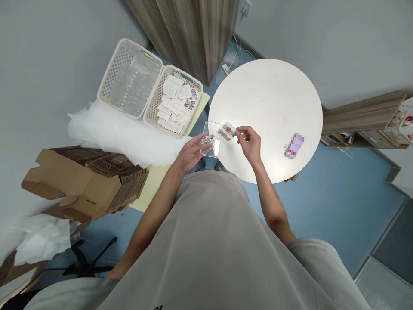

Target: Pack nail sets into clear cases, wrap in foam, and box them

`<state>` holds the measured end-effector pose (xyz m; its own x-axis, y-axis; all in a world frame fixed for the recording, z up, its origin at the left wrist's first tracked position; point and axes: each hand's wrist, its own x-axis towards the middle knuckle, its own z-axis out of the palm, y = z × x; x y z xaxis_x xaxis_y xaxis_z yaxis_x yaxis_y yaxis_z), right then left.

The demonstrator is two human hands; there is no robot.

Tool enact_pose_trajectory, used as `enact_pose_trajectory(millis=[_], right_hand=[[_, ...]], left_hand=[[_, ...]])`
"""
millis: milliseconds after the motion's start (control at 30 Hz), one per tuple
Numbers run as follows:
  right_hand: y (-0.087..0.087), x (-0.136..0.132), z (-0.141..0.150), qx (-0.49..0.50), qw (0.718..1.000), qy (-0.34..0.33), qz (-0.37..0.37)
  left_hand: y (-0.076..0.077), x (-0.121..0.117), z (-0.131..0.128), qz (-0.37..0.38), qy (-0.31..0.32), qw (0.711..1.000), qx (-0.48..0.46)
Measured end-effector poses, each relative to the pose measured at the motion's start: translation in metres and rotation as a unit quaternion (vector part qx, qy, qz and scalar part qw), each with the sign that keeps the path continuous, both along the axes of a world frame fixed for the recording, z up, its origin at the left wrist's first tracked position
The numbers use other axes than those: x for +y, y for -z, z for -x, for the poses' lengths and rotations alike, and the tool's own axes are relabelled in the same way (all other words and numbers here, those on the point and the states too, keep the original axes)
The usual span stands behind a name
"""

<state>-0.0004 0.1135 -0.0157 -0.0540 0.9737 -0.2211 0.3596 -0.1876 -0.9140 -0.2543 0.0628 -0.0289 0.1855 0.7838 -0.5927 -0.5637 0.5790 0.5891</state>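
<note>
My left hand (192,151) grips a clear plastic case (213,148) whose lid stands open, over the near left edge of the round white table (274,90). Between finger and thumb, my right hand (250,141) pinches a small card of press-on nails (226,131) by its right side. The card carries rows of brownish, nail-shaped pieces and is held just right of the case, close to its lid. From this angle I cannot tell whether card and case touch.
A white basket (100,92) of clear plastic cases and another basket (146,118) of white cards stand at the left. Nearer are white wrapping sheet (106,129) and stacked brown cardboard boxes (87,185). A blurred purple item (294,145) lies on the table's right side.
</note>
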Motion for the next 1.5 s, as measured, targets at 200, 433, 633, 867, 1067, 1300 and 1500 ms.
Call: enact_pose_trajectory(millis=[200, 433, 633, 867, 1067, 1300, 1500], right_hand=[[-0.013, -0.001, 0.014, -0.001, 0.997, -0.075, 0.009], [-0.005, -0.016, 0.015, -0.031, 0.992, -0.12, 0.02], [-0.004, -0.03, 0.017, -0.059, 0.988, -0.146, 0.003], [-0.005, -0.036, 0.023, -0.108, 0.982, -0.15, -0.034], [-0.003, -0.033, 0.024, -0.085, 0.99, -0.102, -0.045], [0.017, -0.004, 0.015, 0.003, 0.997, 0.069, 0.021], [0.025, 0.008, 0.021, 0.045, 0.994, 0.084, 0.047]], left_hand=[[0.004, 0.003, -0.009, -0.004, 0.013, 1.0, -0.016], [0.006, 0.002, -0.013, -0.004, 0.032, 0.999, -0.014], [0.0, 0.001, -0.017, -0.02, 0.04, 0.999, -0.02], [-0.006, 0.0, -0.019, -0.019, 0.048, 0.999, -0.013], [-0.007, 0.0, -0.016, -0.016, 0.052, 0.998, -0.022], [-0.015, 0.0, -0.014, -0.02, 0.07, 0.997, -0.029], [-0.015, 0.002, -0.015, -0.007, 0.072, 0.996, -0.042]])
